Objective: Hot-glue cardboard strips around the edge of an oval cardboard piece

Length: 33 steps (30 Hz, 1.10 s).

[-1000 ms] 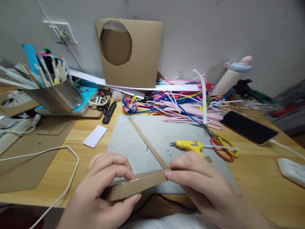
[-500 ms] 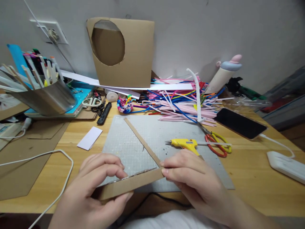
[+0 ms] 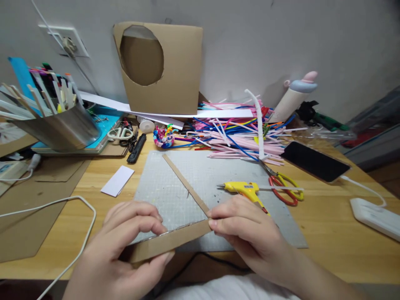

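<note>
Two bare hands, apart from each other, work on one flat brown cardboard piece with a narrow band along its side [image 3: 181, 240], above the tabletop's front edge. The left hand [image 3: 125, 246] is clamped on it, thumb below and fingers on top. The right hand [image 3: 253, 231] pinches its right end, where one thin brown cardboard strip [image 3: 185, 182] also meets the fingertips; I can't tell whether the two are joined. The strip slants back across one grey gridded cutting mat [image 3: 156, 171].

One yellow plastic glue gun [image 3: 242, 189] lies on the mat, its side label too small to read. One pair of red-and-yellow-handled scissors [image 3: 275, 178] crosses the mat's right edge; white paper cards [image 3: 118, 181] lie off its left. Towards the tabletop's right edge are one black-screened phone [image 3: 315, 161] and one white power strip [image 3: 373, 216].

The pale wooden tabletop [image 3: 331, 233] carries one silvery metal pen holder [image 3: 62, 131] near its back left corner. Along the back edge come one brown cardboard box with a round hole [image 3: 183, 66], pink, blue and white pipe cleaners [image 3: 240, 146] too tangled to count, and one tilted white bottle with a blue-and-pink top [image 3: 289, 102]. The grey wall [image 3: 243, 46] bears one white socket [image 3: 78, 43].
</note>
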{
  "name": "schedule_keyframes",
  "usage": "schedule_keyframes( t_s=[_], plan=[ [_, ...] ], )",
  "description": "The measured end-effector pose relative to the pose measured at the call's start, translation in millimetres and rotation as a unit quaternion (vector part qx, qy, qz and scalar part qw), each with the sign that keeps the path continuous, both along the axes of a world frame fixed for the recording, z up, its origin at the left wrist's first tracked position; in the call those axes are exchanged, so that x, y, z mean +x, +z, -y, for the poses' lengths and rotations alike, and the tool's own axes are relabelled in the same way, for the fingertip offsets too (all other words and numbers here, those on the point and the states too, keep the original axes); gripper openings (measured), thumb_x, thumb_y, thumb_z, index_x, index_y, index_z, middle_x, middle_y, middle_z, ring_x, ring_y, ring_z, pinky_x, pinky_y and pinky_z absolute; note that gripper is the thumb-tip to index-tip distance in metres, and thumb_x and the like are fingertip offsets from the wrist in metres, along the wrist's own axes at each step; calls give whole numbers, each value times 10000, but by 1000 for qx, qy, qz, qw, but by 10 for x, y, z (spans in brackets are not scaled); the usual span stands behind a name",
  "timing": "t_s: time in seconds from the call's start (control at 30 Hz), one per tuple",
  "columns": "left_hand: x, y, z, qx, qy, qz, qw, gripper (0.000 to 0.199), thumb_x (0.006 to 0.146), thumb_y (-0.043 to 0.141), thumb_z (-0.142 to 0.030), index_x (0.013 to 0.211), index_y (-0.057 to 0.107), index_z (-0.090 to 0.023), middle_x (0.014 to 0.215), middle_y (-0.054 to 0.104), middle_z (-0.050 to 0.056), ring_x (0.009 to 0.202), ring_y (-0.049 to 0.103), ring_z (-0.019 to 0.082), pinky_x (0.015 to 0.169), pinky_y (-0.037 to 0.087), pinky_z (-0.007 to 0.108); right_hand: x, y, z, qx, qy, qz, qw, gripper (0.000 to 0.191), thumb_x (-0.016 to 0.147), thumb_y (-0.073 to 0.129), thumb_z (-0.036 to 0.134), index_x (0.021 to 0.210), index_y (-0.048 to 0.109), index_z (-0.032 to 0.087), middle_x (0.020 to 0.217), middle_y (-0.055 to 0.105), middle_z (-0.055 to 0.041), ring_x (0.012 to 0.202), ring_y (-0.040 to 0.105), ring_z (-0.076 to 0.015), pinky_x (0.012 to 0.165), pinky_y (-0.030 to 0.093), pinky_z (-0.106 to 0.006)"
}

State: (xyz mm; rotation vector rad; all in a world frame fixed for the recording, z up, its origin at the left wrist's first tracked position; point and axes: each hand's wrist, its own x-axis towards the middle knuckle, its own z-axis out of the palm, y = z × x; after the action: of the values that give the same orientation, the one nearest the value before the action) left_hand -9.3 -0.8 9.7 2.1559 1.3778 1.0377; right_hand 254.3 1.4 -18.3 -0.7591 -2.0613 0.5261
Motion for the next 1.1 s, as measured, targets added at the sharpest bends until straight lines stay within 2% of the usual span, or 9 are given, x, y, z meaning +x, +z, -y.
schedule_keyframes(
  t_s=[0.13, 0.3, 0.43, 0.57, 0.63, 0.73, 0.83, 0.93, 1.1],
  plan=[
    [-7, -11, 4, -1, 10, 4, 1000, 57, 829, 653, -260, 856, 620, -298, 976, 662, -36, 971, 615, 171, 842, 424, 291, -4, -17, 16, -11, 0, -2, 1000, 314, 938, 559, -10, 1145, 668, 201, 1112, 771, -89, 973, 688, -204, 870, 503, -372],
    [-70, 0, -42, 18, -31, -21, 999, 103, 828, 670, -241, 881, 609, -305, 968, 658, -48, 954, 624, 150, 819, 442, 256, -46, -38, 31, -16, -13, -18, 1000, 327, 934, 556, 1, 1140, 670, 228, 1083, 778, -85, 934, 713, -191, 825, 543, -338],
    [-52, -13, -14, 10, -12, -16, 1000, 85, 845, 642, -251, 887, 598, -312, 994, 640, -62, 990, 602, 131, 860, 422, 237, -78, -72, 25, -25, -9, -26, 999, 374, 900, 554, -37, 1156, 668, 211, 1087, 771, -99, 948, 711, -193, 838, 558, -335],
    [-48, -36, -5, 7, -16, -18, 1000, 90, 854, 627, -245, 900, 584, -310, 1008, 631, -59, 1015, 593, 131, 886, 415, 237, -107, -76, 39, -32, -19, -28, 999, 259, 905, 623, 34, 1104, 657, 196, 1092, 745, -108, 980, 697, -204, 885, 553, -349],
    [-75, -37, -30, 16, -39, -38, 998, 108, 855, 641, -240, 915, 579, -306, 1006, 639, -55, 1015, 599, 131, 877, 426, 232, -136, -73, 67, -59, -33, -41, 997, 211, 900, 690, 106, 1074, 638, 214, 1126, 728, -97, 1016, 693, -209, 912, 544, -352],
    [-112, -27, -61, 34, -70, -61, 995, 128, 857, 655, -231, 932, 579, -301, 1001, 649, -50, 997, 614, 129, 850, 446, 225, -207, -72, 110, -173, -47, -82, 980, 350, 874, 765, 181, 1173, 599, 256, 1137, 718, -52, 1039, 693, -191, 890, 555, -310],
    [-95, -16, -45, 32, -55, -50, 997, 98, 851, 653, -243, 901, 586, -296, 985, 653, -41, 973, 621, 142, 831, 452, 246, -283, -82, 111, -258, -34, -117, 958, 402, 843, 816, 247, 1201, 633, 257, 1083, 742, -30, 991, 705, -186, 852, 560, -295],
    [-53, -8, -15, 16, -24, -20, 999, 69, 846, 641, -251, 862, 590, -294, 960, 655, -35, 957, 619, 160, 831, 447, 276, -330, -109, 82, -271, -23, -154, 950, 227, 881, 788, 315, 1077, 712, 231, 1003, 767, -39, 923, 719, -194, 814, 564, -307],
    [-70, 2, -52, 31, -46, -41, 998, 103, 821, 668, -233, 870, 598, -289, 956, 660, -36, 934, 636, 153, 790, 468, 257, -342, -144, 63, -270, -25, -172, 947, 237, 883, 792, 345, 1076, 728, 225, 1000, 781, -51, 926, 732, -199, 813, 577, -310]
  ],
)
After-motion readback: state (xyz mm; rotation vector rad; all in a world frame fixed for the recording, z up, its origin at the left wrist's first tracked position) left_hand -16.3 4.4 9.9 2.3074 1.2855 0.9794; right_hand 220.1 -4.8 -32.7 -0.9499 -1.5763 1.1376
